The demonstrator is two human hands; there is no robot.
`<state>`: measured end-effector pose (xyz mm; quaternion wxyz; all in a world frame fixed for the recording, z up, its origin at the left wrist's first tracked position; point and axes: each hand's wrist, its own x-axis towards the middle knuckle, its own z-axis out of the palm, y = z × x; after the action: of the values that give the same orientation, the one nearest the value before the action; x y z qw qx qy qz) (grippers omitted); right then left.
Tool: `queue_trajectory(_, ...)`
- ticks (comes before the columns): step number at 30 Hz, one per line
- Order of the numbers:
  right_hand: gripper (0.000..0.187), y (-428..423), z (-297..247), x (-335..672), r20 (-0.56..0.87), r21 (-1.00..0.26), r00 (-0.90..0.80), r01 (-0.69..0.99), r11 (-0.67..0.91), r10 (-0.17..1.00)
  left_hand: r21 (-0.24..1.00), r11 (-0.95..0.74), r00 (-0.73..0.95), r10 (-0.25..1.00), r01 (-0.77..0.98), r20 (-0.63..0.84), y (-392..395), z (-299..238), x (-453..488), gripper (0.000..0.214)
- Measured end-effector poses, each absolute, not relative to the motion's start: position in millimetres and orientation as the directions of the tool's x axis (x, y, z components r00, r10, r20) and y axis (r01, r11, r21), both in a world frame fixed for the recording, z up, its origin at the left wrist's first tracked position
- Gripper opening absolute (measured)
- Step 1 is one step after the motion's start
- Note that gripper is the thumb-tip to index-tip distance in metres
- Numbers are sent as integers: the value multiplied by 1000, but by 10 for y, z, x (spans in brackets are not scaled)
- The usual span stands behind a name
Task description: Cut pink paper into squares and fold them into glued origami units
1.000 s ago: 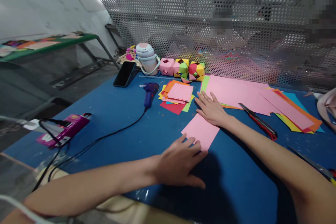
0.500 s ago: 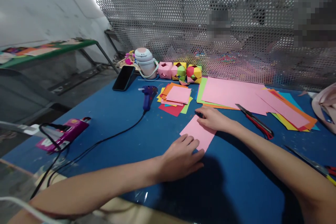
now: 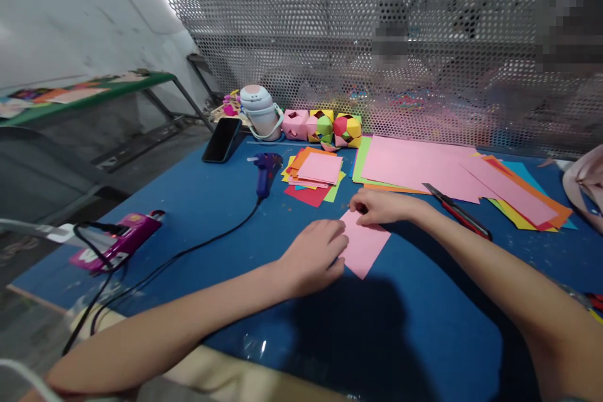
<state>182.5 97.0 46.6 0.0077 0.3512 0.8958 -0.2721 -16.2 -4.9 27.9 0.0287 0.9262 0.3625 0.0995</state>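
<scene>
A small sheet of pink paper [image 3: 365,250] lies on the blue table, turned at an angle to me. My right hand [image 3: 381,206] is closed at its far edge, with thumb and index finger pinching the far corner. At the near left side, the curled fingers of my left hand [image 3: 318,257] grip the paper's left edge; their tips are partly hidden. Just beyond my hands sits a stack of small coloured paper squares [image 3: 320,168], pink on top.
Larger coloured sheets [image 3: 419,163], paper strips [image 3: 513,191] and a utility knife [image 3: 459,212] lie to the right. A blue glue gun [image 3: 264,176], phone [image 3: 222,139], flask [image 3: 261,114] and folded paper cubes [image 3: 323,127] stand farther back. A purple power strip [image 3: 117,240] is left.
My left hand has shifted left and away from me, its fingers curling in at the paper's left edge. The paper has turned slightly, and my right hand has moved a little farther off.
</scene>
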Motion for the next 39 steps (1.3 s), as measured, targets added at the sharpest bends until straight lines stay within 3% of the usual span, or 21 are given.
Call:
queue_trajectory(4,33,1107,502,1776,-255,-479,-801,592,648,542,193,-682,666,731,705,148,19,359,-221,20)
queue_trajectory(8,25,1196,566,1683,-355,-486,-805,594,641,476,276,-628,622,774,728,121,85,396,-283,21)
queue_trajectory(16,8,1213,531,1737,-393,-543,-793,609,579,465,418,-554,573,814,720,92,194,344,-367,22)
queue_trajectory(20,11,1180,496,1776,-318,-603,-776,609,516,545,470,-520,560,826,713,63,210,293,-344,28)
queue_trajectory(23,28,1168,497,1754,-226,-678,-727,595,431,648,424,-549,578,813,720,71,207,257,-316,37)
queue_trajectory(26,28,1162,519,1724,-216,-783,-665,555,280,715,385,-572,592,802,724,77,196,247,-293,37)
queue_trajectory(33,15,1100,535,1717,-292,-916,-609,401,-32,737,389,-559,586,808,732,57,189,261,-293,39)
queue_trajectory(39,33,1071,466,1688,-305,-932,-606,347,-101,734,392,-543,573,818,742,49,183,241,-290,45)
